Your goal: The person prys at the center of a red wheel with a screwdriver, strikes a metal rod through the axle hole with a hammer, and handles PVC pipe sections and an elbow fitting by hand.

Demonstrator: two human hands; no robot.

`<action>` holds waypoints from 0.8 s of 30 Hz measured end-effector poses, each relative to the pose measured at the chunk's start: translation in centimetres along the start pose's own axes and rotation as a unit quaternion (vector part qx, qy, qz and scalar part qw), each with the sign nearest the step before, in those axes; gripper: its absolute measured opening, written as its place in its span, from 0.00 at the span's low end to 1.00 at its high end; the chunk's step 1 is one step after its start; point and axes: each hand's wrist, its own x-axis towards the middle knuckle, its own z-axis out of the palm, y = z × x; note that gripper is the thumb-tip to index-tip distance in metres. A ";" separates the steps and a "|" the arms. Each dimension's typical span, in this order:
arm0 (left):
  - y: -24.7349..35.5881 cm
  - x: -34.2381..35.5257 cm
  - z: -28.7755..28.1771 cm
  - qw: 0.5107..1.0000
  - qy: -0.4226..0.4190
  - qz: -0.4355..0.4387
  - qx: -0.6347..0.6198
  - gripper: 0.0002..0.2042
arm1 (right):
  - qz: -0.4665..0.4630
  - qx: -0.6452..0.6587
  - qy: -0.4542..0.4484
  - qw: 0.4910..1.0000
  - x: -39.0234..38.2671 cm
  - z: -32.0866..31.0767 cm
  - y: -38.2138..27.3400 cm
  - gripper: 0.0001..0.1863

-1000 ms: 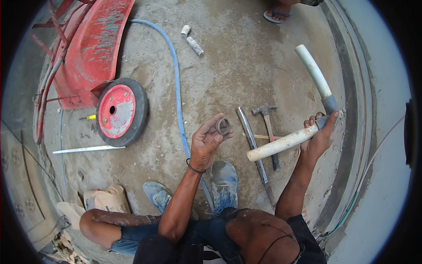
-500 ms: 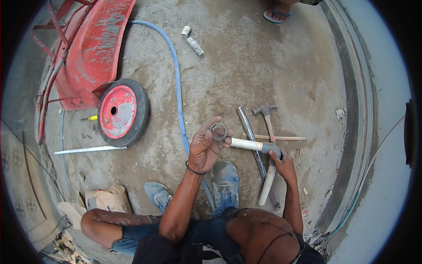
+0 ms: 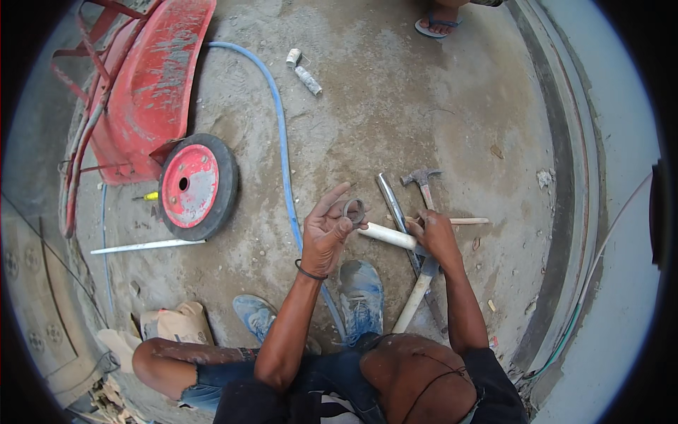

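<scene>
My left hand (image 3: 327, 233) has a thin grey ring (image 3: 354, 210) between its thumb and bent fingers. Its fingertips also meet the end of a white pipe (image 3: 390, 235), whose far end runs to a grey pipe fitting (image 3: 429, 266). A second white pipe (image 3: 411, 306) leaves that fitting toward my knee. Closed around the joint is my right hand (image 3: 436, 239), covering part of the fitting; its exact finger contact is partly hidden. Beneath the pipes lies a shiny metal tube (image 3: 393, 201). A claw hammer (image 3: 421, 178) rests just beyond my right hand, its handle partly covered.
A tipped red wheelbarrow (image 3: 152, 92) and its wheel (image 3: 199, 185) stand left. A blue hose (image 3: 280, 127) crosses the dusty floor. Two dirty white cylinders (image 3: 308, 80), a thin white rod (image 3: 148, 246), a wooden stick (image 3: 470, 220) and a paper bag (image 3: 176, 321) lie around. Another person's sandalled foot (image 3: 436, 27) is at the top.
My right hand has shifted up and left over the joint. The joined pipes have turned, the lower pipe swinging left and the fitting dropping slightly. My left hand keeps the ring.
</scene>
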 end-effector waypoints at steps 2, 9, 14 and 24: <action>0.3 0.1 -0.1 0.998 0.033 -0.022 0.040 0.35 | 0.002 -0.031 -0.032 0.999 1.2 1.6 -0.3 0.22; 0.5 0.1 -0.7 0.996 0.034 -0.023 0.083 0.33 | 0.022 -0.083 -0.061 0.994 2.3 2.2 -1.5 0.25; -0.2 0.1 -0.5 0.997 0.027 -0.036 0.057 0.32 | 0.034 -0.087 -0.049 0.994 1.7 2.0 -1.4 0.22; 0.9 -0.1 1.4 0.989 0.053 -0.033 0.136 0.25 | 0.006 0.509 -0.078 0.857 -1.0 -2.8 -12.0 0.18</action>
